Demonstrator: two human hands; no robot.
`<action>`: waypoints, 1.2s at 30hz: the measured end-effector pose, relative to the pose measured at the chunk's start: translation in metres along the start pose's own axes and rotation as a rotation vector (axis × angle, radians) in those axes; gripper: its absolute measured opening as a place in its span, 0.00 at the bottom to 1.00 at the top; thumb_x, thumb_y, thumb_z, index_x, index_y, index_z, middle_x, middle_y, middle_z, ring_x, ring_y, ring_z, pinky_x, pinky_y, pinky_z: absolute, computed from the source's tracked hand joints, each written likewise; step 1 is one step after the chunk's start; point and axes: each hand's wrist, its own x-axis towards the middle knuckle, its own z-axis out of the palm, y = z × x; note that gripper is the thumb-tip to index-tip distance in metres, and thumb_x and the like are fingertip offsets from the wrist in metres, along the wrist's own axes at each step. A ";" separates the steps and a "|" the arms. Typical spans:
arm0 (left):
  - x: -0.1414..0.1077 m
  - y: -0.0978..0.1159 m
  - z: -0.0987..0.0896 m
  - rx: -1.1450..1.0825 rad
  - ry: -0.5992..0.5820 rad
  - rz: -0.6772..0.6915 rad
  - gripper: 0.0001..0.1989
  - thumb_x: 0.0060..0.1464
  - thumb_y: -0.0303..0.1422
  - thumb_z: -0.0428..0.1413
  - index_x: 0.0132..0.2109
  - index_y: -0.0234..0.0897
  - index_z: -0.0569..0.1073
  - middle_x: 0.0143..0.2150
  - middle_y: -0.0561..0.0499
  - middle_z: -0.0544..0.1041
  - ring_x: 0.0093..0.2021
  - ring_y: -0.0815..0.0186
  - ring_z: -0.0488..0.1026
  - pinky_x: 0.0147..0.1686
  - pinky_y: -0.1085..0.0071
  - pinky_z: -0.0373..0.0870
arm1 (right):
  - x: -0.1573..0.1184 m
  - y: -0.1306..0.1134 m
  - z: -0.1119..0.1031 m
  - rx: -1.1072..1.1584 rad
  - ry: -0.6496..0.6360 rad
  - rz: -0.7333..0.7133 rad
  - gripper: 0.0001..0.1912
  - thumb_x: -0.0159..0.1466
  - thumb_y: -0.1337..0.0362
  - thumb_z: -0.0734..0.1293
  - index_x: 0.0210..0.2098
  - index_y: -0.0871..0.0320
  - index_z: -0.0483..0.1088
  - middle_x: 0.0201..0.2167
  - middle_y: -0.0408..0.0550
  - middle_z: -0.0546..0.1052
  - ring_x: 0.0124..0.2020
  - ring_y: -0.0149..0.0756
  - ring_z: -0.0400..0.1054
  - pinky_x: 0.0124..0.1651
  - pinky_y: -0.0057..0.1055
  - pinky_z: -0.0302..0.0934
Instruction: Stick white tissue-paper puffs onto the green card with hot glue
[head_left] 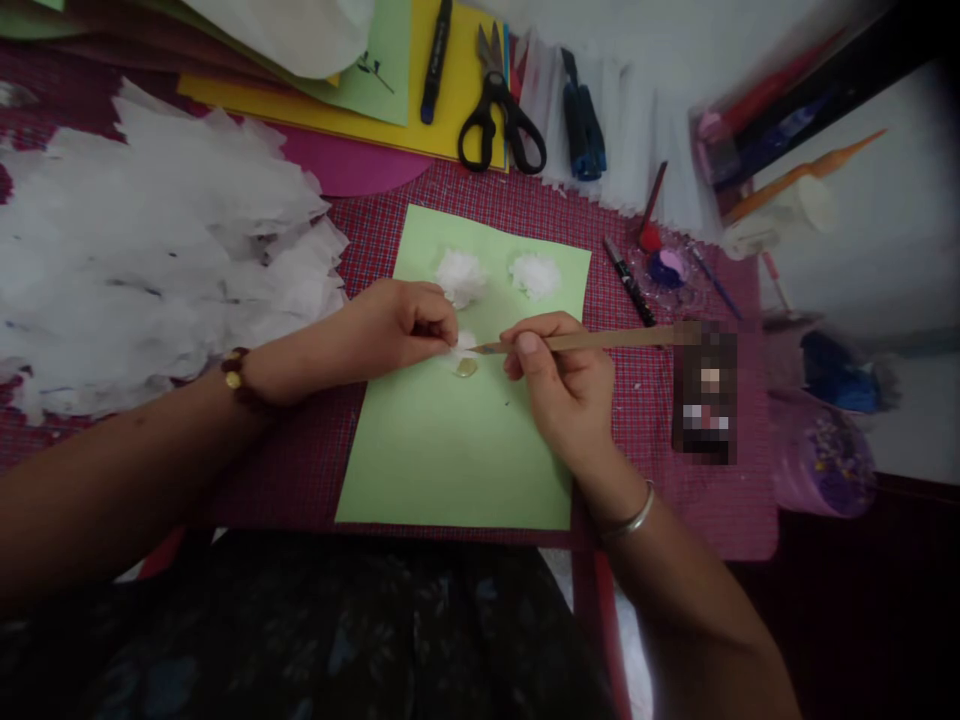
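Observation:
A light green sheet of paper (457,450) lies in front of me, with two ruffled white paper puffs, a left one (460,275) and a right one (535,274), on its upper half. My left hand (405,325) is closed in a pinch on a small piece of white tissue paper (466,341), low over the sheet. In my right hand (559,375), thumb and fingers are closed round a long, flat-handled paintbrush (615,339), its tip at the tissue piece. A glossy yellowish blob (466,368) sits on the sheet just below the tip.
A heap of white tissue pieces (165,250) spreads at left. Black-handled scissors (495,105), a marker (436,65) and a blue-black tool (583,115) lie at the back. A paint palette (667,268), a pen (628,278) and a pixelated object (705,395) are at right.

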 end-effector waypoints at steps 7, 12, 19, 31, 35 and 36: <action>0.001 -0.003 0.002 -0.026 0.027 0.061 0.08 0.53 0.33 0.55 0.31 0.35 0.76 0.32 0.51 0.77 0.33 0.68 0.72 0.37 0.73 0.65 | -0.002 0.000 0.005 -0.147 -0.126 -0.101 0.11 0.72 0.58 0.61 0.37 0.52 0.72 0.31 0.44 0.76 0.31 0.33 0.70 0.36 0.35 0.65; 0.001 0.001 0.003 -0.020 0.015 0.014 0.09 0.54 0.35 0.55 0.31 0.36 0.76 0.32 0.51 0.77 0.35 0.68 0.73 0.37 0.73 0.65 | -0.002 0.003 0.007 -0.210 -0.149 -0.143 0.10 0.72 0.59 0.61 0.38 0.53 0.72 0.32 0.44 0.76 0.33 0.33 0.71 0.39 0.36 0.64; 0.003 -0.003 0.005 -0.068 0.053 -0.001 0.10 0.53 0.36 0.55 0.37 0.36 0.77 0.34 0.50 0.79 0.35 0.67 0.73 0.36 0.72 0.66 | -0.001 0.005 0.006 -0.282 -0.167 -0.154 0.10 0.72 0.59 0.60 0.38 0.53 0.71 0.33 0.46 0.77 0.33 0.35 0.70 0.37 0.37 0.63; -0.010 -0.006 -0.022 -0.134 0.179 -0.301 0.02 0.50 0.30 0.54 0.34 0.38 0.70 0.23 0.54 0.71 0.23 0.68 0.68 0.24 0.71 0.60 | -0.004 0.007 0.008 -0.273 -0.155 -0.173 0.10 0.72 0.61 0.60 0.38 0.53 0.72 0.34 0.46 0.77 0.35 0.37 0.71 0.39 0.39 0.64; -0.011 -0.008 -0.023 -0.061 0.175 -0.265 0.07 0.51 0.34 0.55 0.36 0.36 0.74 0.24 0.53 0.71 0.24 0.67 0.66 0.26 0.70 0.60 | -0.006 0.001 0.003 -0.141 -0.025 -0.108 0.09 0.71 0.61 0.62 0.37 0.52 0.73 0.31 0.44 0.76 0.30 0.33 0.70 0.35 0.36 0.64; -0.010 -0.008 -0.022 -0.031 0.164 -0.257 0.09 0.51 0.35 0.56 0.38 0.35 0.75 0.24 0.53 0.71 0.24 0.67 0.66 0.26 0.70 0.59 | -0.006 0.000 0.002 -0.104 0.009 -0.088 0.09 0.71 0.61 0.62 0.37 0.52 0.73 0.30 0.43 0.76 0.28 0.32 0.69 0.34 0.35 0.64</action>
